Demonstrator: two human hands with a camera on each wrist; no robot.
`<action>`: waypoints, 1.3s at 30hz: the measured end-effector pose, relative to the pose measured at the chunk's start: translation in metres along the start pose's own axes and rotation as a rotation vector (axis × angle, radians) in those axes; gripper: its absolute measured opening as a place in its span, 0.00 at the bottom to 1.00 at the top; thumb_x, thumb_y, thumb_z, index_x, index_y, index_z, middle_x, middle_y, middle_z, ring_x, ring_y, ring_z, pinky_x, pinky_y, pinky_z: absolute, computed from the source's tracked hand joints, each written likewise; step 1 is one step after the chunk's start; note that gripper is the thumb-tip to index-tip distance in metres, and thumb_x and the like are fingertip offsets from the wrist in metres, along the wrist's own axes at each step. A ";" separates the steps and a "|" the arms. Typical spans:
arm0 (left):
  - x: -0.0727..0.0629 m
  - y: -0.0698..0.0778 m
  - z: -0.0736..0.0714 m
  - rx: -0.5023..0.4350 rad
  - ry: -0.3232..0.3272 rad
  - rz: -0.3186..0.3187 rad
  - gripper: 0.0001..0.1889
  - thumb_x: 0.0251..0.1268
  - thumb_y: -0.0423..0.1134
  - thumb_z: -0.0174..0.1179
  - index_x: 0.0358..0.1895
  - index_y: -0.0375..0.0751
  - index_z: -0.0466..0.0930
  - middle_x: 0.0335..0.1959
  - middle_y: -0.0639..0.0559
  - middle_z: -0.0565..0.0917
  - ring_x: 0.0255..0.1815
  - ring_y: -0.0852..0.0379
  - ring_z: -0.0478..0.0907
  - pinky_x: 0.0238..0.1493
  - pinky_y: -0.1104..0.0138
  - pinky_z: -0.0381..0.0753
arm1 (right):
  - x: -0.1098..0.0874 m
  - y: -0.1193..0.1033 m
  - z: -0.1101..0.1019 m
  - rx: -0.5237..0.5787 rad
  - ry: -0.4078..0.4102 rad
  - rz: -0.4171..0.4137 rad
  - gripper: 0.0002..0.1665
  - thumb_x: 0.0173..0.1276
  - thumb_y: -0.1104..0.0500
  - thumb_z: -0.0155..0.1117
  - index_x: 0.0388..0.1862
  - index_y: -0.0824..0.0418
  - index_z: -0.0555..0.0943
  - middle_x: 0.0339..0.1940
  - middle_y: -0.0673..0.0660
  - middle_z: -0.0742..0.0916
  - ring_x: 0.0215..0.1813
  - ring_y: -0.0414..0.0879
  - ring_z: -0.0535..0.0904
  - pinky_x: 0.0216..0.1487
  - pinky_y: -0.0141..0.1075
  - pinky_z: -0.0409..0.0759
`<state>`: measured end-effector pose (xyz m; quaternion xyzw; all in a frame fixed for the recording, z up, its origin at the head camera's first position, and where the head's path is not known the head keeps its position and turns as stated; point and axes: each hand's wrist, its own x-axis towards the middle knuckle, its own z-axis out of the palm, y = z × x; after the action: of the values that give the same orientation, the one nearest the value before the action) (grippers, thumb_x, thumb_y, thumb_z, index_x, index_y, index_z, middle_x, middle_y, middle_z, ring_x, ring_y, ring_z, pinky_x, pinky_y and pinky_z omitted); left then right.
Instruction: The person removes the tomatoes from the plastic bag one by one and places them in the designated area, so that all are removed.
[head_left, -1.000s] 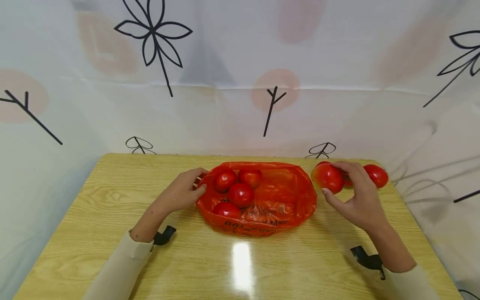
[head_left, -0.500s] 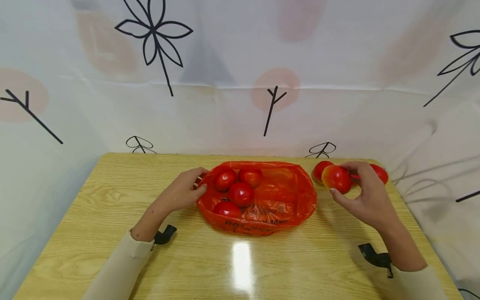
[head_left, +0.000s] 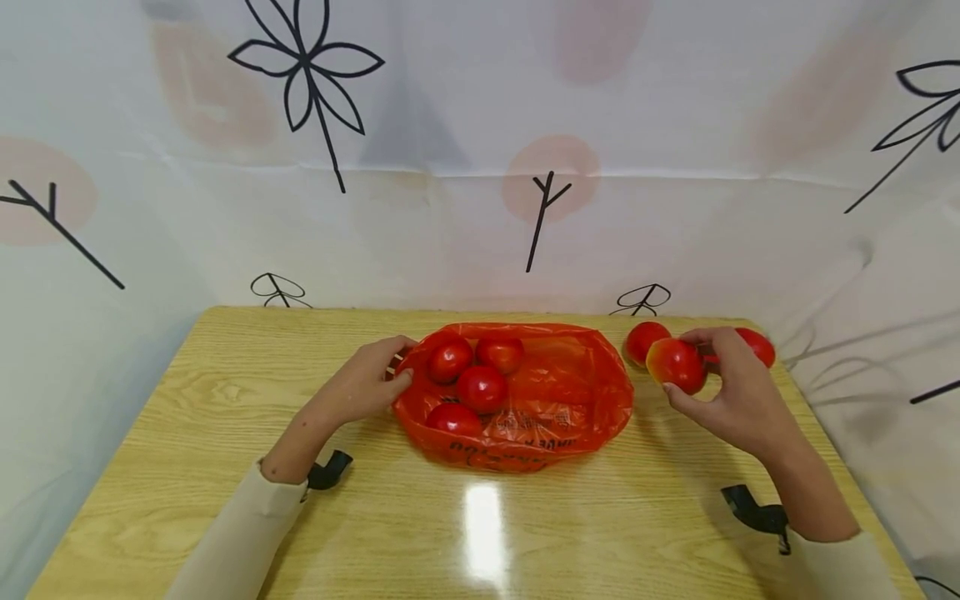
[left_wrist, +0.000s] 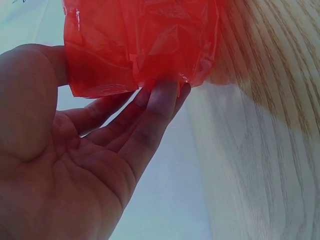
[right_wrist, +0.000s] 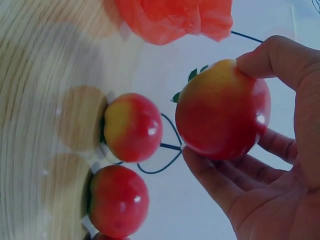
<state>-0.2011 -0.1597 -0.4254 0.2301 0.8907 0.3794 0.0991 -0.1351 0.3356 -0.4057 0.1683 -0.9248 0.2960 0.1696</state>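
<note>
A red plastic bag lies wide open on the table, with several red tomatoes toward its left side. My left hand grips the bag's left edge; in the left wrist view, fingertips touch the crumpled plastic. Right of the bag, my right hand holds a tomato between thumb and fingers. The right wrist view shows this tomato with a yellow patch and green leaves, apart from the others. Behind it sits another tomato; one more tomato is partly covered by the hand.
The wooden table ends at a patterned cloth backdrop. In the right wrist view two tomatoes stand close together, with a sliver of a third at the bottom edge. Black straps show at both wrists.
My right hand has drawn a little to the right with the tomato, uncovering more of the tomato behind it. My left hand and the bag stay where they were.
</note>
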 end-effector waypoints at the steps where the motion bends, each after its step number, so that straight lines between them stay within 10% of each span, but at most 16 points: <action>1: 0.000 0.000 0.000 0.001 -0.001 0.001 0.19 0.76 0.33 0.56 0.67 0.36 0.76 0.61 0.43 0.84 0.56 0.46 0.84 0.54 0.55 0.89 | 0.000 0.001 0.000 0.001 -0.004 -0.001 0.44 0.47 0.69 0.85 0.63 0.70 0.73 0.57 0.65 0.80 0.51 0.57 0.78 0.50 0.09 0.69; 20: -0.001 -0.001 0.000 0.010 -0.005 -0.001 0.19 0.77 0.33 0.56 0.67 0.36 0.77 0.60 0.44 0.84 0.56 0.47 0.84 0.53 0.57 0.89 | -0.001 0.008 0.005 -0.066 -0.085 0.002 0.40 0.51 0.65 0.86 0.65 0.63 0.80 0.58 0.60 0.80 0.50 0.55 0.80 0.47 0.12 0.71; 39: 0.000 -0.001 0.000 0.011 -0.009 -0.010 0.20 0.77 0.34 0.57 0.68 0.36 0.77 0.61 0.44 0.84 0.57 0.47 0.84 0.53 0.57 0.89 | -0.002 0.015 0.012 -0.138 -0.175 -0.013 0.43 0.49 0.67 0.86 0.67 0.61 0.80 0.58 0.62 0.79 0.53 0.58 0.79 0.43 0.57 0.90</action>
<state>-0.2014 -0.1610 -0.4262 0.2281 0.8934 0.3729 0.1039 -0.1419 0.3410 -0.4231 0.1875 -0.9531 0.2147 0.1014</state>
